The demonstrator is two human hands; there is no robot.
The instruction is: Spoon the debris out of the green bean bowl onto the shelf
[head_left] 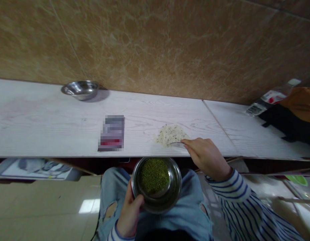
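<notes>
My left hand (131, 211) grips the rim of a steel bowl (175, 187) over my lap, thumb on the inner edge. Small green beans (154, 175), like mung beans, fill one side of the bowl, which sits just below the counter's front edge. Pinched in my right hand (207, 155) is a thin, shiny metal utensil, apparently a spoon (177, 145). Its tip touches the near edge of a pile of white rice-like grains (171, 134) with dark specks mixed in. The pile lies on the counter beyond the bowl.
A second steel bowl (82, 89) stands by the wall at left. A blurred flat packet or phone (111, 133) lies on the white counter (145, 110). At far right are a plastic bottle (269, 98) and a black-and-orange bag (295, 110). An open drawer (39, 169) sits below left.
</notes>
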